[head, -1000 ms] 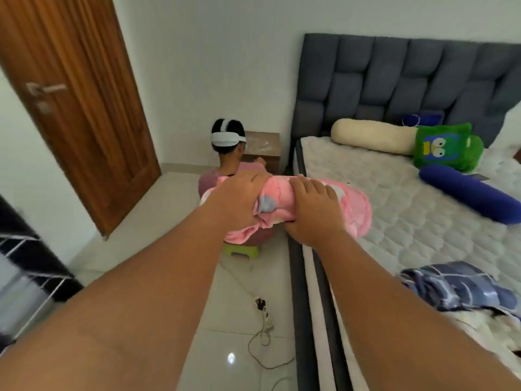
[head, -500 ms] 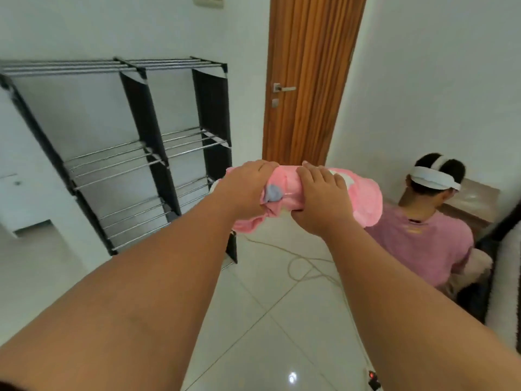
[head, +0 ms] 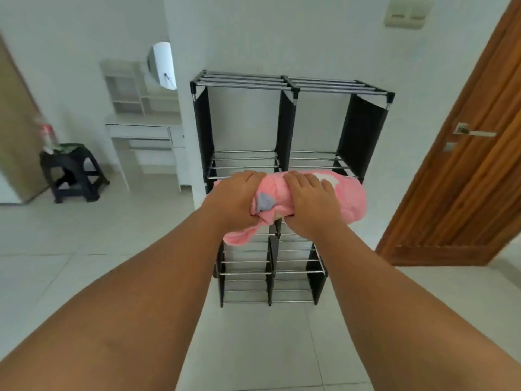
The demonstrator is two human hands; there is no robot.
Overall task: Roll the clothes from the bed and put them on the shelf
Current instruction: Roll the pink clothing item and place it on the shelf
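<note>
A rolled pink garment [head: 348, 197] with a grey patch lies crosswise in both my hands at chest height. My left hand [head: 235, 200] grips its left end, where a loose flap hangs down. My right hand [head: 311, 203] clasps the roll near its middle. Straight ahead stands the black shelf [head: 286, 119] with metal rod tiers, two columns wide, against the white wall. The roll is held in front of its middle tier, apart from the rods. The shelf compartments I can see hold nothing. The bed is out of view.
A wooden door [head: 465, 165] with a metal handle is shut at the right. At the left stand a white dressing table [head: 146, 131] with a round mirror and a dark plastic stool [head: 73, 173] with items on it. Pale floor tiles lie between me and the shelf.
The view has swung left from the bed, past a seated person and the door, and now faces the shelf head-on. Both hands have kept the same grip on the pink roll.
</note>
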